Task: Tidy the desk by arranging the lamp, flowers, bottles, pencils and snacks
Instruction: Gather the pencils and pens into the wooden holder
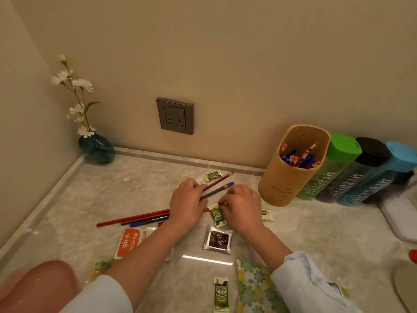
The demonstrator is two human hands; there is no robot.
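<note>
Glossy marble-look desk, matt wood-look pencil holder, dark glass vase.

Warm, dim indoor light, yellowish cast over everything. Glossy marble tabletop shows a bright rectangular glare strip just below the dark snack packet, so the source is overhead. Shadows soft, short, under the wooden pencil holder and forearms. Wide-angle distortion: holder and bottles lean outward, wall edges bow. Pinkish object at the corner far left of the glare is blurred. Fine print soft, compression smear.
</note>
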